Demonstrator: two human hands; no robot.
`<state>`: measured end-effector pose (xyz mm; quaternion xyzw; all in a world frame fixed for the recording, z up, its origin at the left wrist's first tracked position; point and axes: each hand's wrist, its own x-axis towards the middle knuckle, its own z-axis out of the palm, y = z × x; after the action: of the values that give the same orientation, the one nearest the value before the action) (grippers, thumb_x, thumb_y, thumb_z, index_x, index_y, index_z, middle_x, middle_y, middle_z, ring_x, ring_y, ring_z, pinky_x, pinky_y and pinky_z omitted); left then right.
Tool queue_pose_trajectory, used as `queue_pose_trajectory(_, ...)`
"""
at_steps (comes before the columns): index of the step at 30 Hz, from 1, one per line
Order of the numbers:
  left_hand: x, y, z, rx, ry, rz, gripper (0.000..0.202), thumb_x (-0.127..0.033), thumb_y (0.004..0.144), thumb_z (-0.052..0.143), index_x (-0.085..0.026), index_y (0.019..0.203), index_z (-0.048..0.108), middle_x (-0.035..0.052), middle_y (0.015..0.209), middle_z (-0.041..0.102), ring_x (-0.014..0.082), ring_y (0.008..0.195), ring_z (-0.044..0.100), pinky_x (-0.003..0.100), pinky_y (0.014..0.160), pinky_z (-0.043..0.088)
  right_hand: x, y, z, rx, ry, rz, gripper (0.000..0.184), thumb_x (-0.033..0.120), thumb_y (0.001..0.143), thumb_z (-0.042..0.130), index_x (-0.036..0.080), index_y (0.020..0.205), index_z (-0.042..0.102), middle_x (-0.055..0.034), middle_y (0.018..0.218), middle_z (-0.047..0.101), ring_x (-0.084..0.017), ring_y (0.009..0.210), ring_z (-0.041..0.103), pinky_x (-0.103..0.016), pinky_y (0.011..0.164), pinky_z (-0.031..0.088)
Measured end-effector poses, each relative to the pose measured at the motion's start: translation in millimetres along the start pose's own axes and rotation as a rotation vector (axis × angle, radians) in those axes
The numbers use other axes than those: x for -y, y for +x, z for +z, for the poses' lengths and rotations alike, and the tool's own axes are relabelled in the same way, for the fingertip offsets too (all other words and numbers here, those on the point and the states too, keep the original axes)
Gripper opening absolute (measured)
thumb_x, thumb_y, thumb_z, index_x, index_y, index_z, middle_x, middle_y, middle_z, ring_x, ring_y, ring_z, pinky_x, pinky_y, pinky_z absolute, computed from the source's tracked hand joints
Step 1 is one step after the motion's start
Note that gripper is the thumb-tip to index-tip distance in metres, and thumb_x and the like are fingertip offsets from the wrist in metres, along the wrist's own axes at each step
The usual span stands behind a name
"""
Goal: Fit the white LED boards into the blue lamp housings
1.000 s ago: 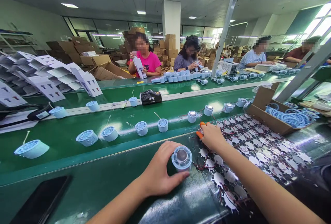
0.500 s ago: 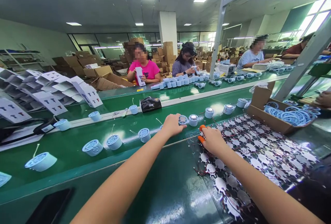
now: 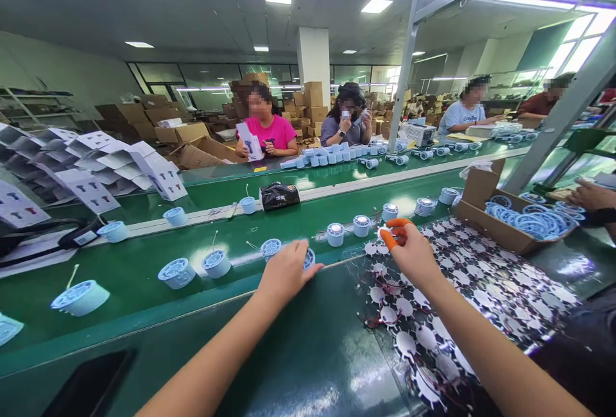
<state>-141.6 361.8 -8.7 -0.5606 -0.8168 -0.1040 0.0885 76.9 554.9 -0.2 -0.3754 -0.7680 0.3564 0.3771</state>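
Note:
My left hand is closed over a pale blue round housing on the green conveyor belt; only the housing's right edge shows. My right hand, with orange finger covers on thumb and forefinger, pinches a small white toothed disc and holds it just above the black sheet covered with several such discs and thin wires. More blue housings stand along the belt, two of them just beyond my hands.
An open cardboard box of blue rings sits at the right, with another person's hand beside it. Several people work across the far belt. White printed cartons are stacked at left. A black pouch lies on the belt; a dark phone lies near me.
My left hand set a housing on the belt and drew back left onto another one. My right hand rose from the sheet with a white disc pinched in it.

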Motion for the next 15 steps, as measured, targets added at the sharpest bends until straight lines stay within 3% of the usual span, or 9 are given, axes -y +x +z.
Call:
queue_pose_trajectory(3, -9, -32, 3.0, 0.013, -0.072, 0.078, 0.042, -0.055, 0.087, 0.067, -0.019, 0.107, 0.059, 0.0097, 0.108, 0.068, 0.0288, 0.098, 0.066, 0.035, 0.076, 0.054, 13, -10, 9, 0.122, 0.317, 0.053, 0.046, 0.054, 0.082, 0.066, 0.02, 0.111, 0.056, -0.0026, 0.083, 0.067, -0.016, 0.061, 0.059, -0.029, 0.056, 0.045)
queue_pose_trajectory(6, -16, -48, 7.1, -0.038, -0.25, 0.108, 0.033, -0.044, 0.093, 0.063, -0.02, 0.115, 0.062, 0.0102, 0.116, 0.069, 0.028, 0.105, 0.065, 0.039, 0.088, 0.054, 24, -20, 20, 0.202, 0.45, 0.131, 0.045, 0.054, 0.078, 0.071, 0.019, 0.105, 0.059, -0.0023, 0.08, 0.067, -0.013, 0.054, 0.055, -0.025, 0.046, 0.04)
queue_pose_trajectory(9, -22, -49, 9.4, -0.029, -0.449, 0.061, 0.019, -0.025, 0.096, 0.052, -0.019, 0.103, 0.068, 0.0095, 0.104, 0.072, 0.0245, 0.096, 0.068, 0.038, 0.086, 0.054, 34, -29, 28, 0.243, 0.485, 0.209, 0.051, 0.049, 0.068, 0.08, 0.019, 0.104, 0.06, -0.0044, 0.083, 0.069, -0.014, 0.054, 0.057, -0.025, 0.044, 0.04)
queue_pose_trajectory(12, -28, -46, 15.0, -0.033, -0.624, -0.016, 0.018, -0.019, 0.093, 0.053, -0.02, 0.088, 0.07, 0.0068, 0.09, 0.074, 0.0229, 0.086, 0.068, 0.035, 0.08, 0.052, 41, -41, 39, 0.306, 0.463, 0.178, 0.049, 0.039, 0.063, 0.082, 0.021, 0.103, 0.059, -0.0055, 0.087, 0.071, -0.016, 0.061, 0.061, -0.028, 0.053, 0.048)
queue_pose_trajectory(15, -32, -47, 25.6, -0.104, -0.776, -0.093, 0.018, -0.018, 0.091, 0.054, -0.021, 0.099, 0.071, 0.0056, 0.092, 0.074, 0.0218, 0.085, 0.068, 0.034, 0.078, 0.051, 41, -58, 56, 0.366, 0.389, 0.123, 0.043, 0.031, 0.065, 0.075, 0.02, 0.104, 0.058, -0.0028, 0.084, 0.07, -0.013, 0.057, 0.056, -0.027, 0.053, 0.045)
